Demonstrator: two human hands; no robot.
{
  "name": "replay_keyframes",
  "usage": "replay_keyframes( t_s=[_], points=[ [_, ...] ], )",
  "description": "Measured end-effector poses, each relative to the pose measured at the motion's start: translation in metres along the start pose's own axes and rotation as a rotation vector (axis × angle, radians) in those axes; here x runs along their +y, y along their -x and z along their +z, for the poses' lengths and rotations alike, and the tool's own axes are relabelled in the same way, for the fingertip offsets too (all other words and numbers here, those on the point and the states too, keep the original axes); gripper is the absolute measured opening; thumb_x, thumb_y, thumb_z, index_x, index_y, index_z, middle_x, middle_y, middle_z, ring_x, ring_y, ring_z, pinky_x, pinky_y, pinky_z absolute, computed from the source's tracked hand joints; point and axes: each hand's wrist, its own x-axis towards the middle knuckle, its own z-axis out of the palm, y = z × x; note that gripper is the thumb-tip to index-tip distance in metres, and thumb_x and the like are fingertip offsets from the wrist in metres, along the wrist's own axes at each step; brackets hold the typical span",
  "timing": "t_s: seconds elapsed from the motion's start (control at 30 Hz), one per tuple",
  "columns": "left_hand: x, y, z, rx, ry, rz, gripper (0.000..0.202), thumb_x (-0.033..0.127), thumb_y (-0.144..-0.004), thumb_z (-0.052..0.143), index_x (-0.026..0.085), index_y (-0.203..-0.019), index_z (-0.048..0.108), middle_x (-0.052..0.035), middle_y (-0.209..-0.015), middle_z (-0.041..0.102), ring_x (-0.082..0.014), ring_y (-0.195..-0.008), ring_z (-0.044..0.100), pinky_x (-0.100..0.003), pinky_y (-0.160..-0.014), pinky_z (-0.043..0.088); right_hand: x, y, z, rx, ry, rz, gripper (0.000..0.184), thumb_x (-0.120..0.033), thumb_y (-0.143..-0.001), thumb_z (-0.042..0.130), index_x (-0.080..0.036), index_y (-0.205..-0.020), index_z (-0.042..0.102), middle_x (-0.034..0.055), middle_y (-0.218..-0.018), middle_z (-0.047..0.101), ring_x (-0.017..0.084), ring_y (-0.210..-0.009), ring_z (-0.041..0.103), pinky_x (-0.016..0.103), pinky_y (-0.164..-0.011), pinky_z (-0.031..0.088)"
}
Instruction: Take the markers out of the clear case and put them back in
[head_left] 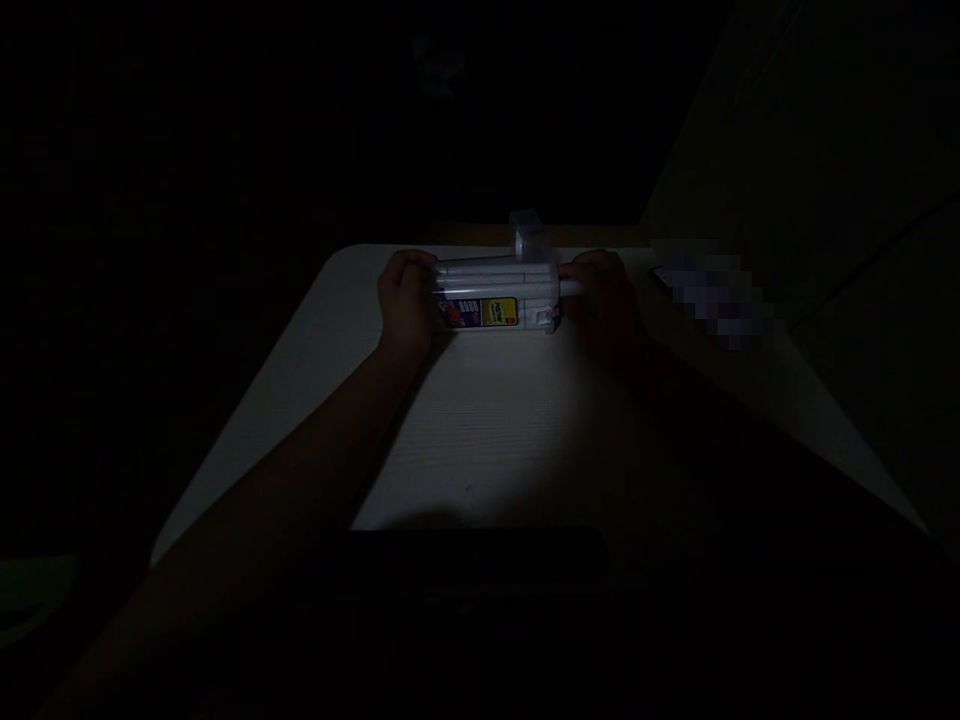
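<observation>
In a very dark room, a clear plastic pack (495, 293) with a yellow, blue and red label lies sideways near the far edge of a white table (487, 430). Several pale, pen-like sticks show inside it. My left hand (406, 300) is wrapped round the pack's left end. My right hand (604, 297) is closed at the pack's right end, where one pale stick juts out between its fingers. A small clear lid-like piece (527, 233) stands just behind the pack.
A blurred pale patch (712, 295) lies on the table to the right of my right hand. A dark flat object (480, 560) sits at the table's near edge. Everything around the table is black.
</observation>
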Motion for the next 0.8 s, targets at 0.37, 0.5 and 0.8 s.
replay_keyframes(
  t_s=[0.37,0.5,0.8],
  points=[
    [-0.008,-0.003,-0.006,-0.05,-0.036,0.028,0.021,0.036,-0.085,0.065,0.021,-0.072,0.059,-0.0009,-0.067,0.053,-0.0151,-0.063,0.053,-0.027,-0.056,0.04,0.003,-0.002,-0.004,-0.016,0.017,-0.031,0.033,-0.024,-0.096,0.049,-0.024,-0.125,0.064,0.0087,-0.118,0.065,0.027,-0.112,0.058,0.048,-0.101,0.047],
    [-0.006,-0.002,-0.004,-0.05,-0.046,0.058,0.021,0.037,-0.084,0.062,0.021,-0.07,0.059,-0.0017,-0.066,0.051,-0.0152,-0.061,0.047,-0.028,-0.055,0.036,-0.002,-0.003,-0.006,-0.04,0.015,-0.015,0.032,-0.02,-0.095,0.049,-0.024,-0.123,0.064,0.0089,-0.12,0.065,0.027,-0.113,0.057,0.047,-0.1,0.047],
    [-0.006,-0.002,-0.003,-0.018,-0.023,0.02,0.018,0.026,-0.085,0.061,0.021,-0.068,0.062,-0.0018,-0.065,0.051,-0.0154,-0.06,0.046,-0.03,-0.055,0.036,0.008,0.001,-0.003,0.014,0.003,-0.033,0.034,-0.012,-0.089,0.049,-0.02,-0.119,0.063,0.0112,-0.118,0.066,0.028,-0.112,0.059,0.048,-0.101,0.048]
  ],
)
